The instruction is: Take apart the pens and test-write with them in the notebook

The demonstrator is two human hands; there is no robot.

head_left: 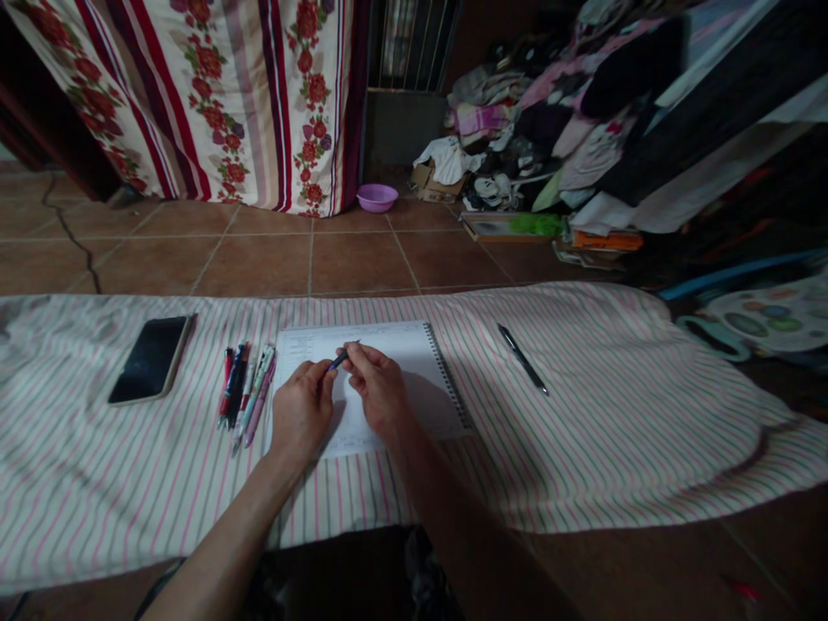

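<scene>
Above the open page of a spiral notebook [414,379], both my hands hold one dark pen [339,359]. The fingers of my left hand [303,404] pinch its lower left end, where a bit of blue shows. My right hand [375,388] grips the other end between thumb and fingers. Whether the pen is in one piece or in two parts, I cannot tell. Left of the notebook lies a bunch of several pens [246,392] in red, black, white and purple. A single black pen [523,360] rests apart on the cloth to the right.
A striped cloth [614,405] covers the low table. On its left lies a smartphone [150,360], screen up. Beyond, on the tiled floor, are a purple basin [377,197] and a flowered curtain [246,95]. Clothes [492,121] are heaped at the back right.
</scene>
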